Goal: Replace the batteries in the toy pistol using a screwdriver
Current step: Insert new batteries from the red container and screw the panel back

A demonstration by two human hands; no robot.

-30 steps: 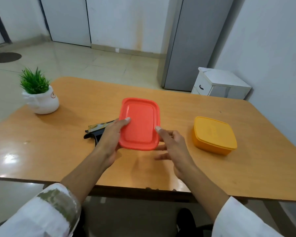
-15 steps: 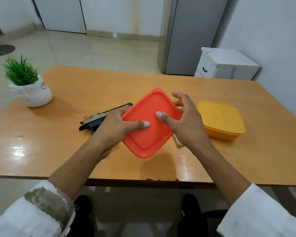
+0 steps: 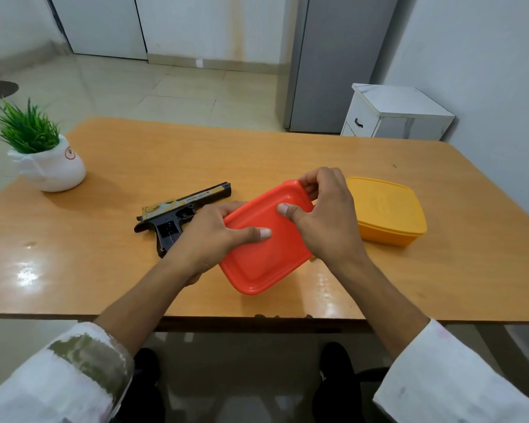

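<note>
A black and gold toy pistol (image 3: 177, 212) lies on the wooden table (image 3: 196, 154), its muzzle pointing right and away. Just right of it I hold a red lidded plastic box (image 3: 266, 257), turned at an angle above the table's front part. My left hand (image 3: 214, 239) grips its left side with the thumb on the lid. My right hand (image 3: 324, 215) grips its far right corner, thumb on the lid and fingers curled over the rim. No screwdriver or batteries are in sight.
A yellow lidded box (image 3: 385, 209) stands on the table right of my right hand. A white pot with a green plant (image 3: 43, 160) sits at the table's left edge. Beyond the table are a grey fridge (image 3: 330, 62) and a white cabinet (image 3: 394, 114).
My right hand went from beside the red box to gripping its far corner. The box has turned at an angle and shifted right, uncovering more of the pistol.
</note>
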